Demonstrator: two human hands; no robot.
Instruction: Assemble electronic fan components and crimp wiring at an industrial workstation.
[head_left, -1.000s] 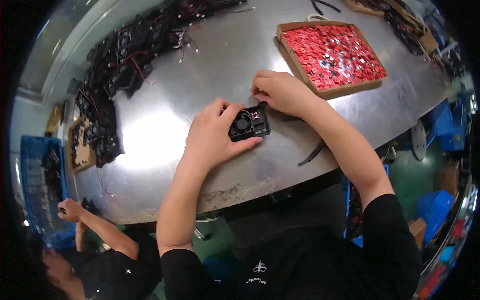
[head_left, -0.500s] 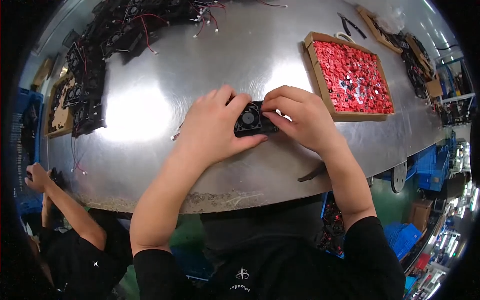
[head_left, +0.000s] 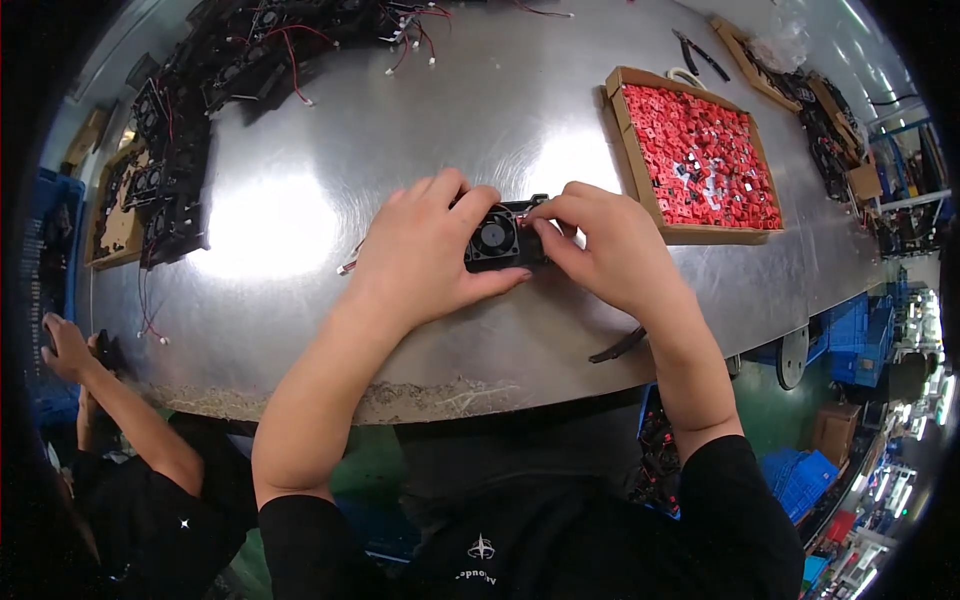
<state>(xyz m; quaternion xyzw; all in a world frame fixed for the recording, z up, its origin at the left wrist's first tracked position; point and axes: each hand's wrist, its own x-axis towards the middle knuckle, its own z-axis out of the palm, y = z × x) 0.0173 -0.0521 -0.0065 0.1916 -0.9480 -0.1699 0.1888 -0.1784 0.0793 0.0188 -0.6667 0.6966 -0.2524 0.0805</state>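
Note:
A black fan assembly (head_left: 494,236) lies over the metal table in front of me, its round fan facing up. My left hand (head_left: 420,245) is closed round its left part, thumb along the near edge and fingers over the far edge. At the assembly's right part, my right hand (head_left: 600,235) is closed in a pinch between thumb and forefinger. A small red piece (head_left: 522,221) shows at those fingertips, against the frame beside the fan; most of it is hidden. Red wire with a white connector (head_left: 347,268) sticks out left of my left hand.
A cardboard tray (head_left: 712,238) of small red parts (head_left: 690,150) stands at the right, with pliers (head_left: 702,57) beyond. Black fan units (head_left: 180,200) are piled at left. A black strip (head_left: 618,347) lies near my right forearm. A co-worker's hand (head_left: 68,350) is at far left.
My right fingers have shifted and drawn back slightly on the assembly, so the red piece and more of the right frame now show. My left hand keeps its grip. The co-worker's hand has shifted.

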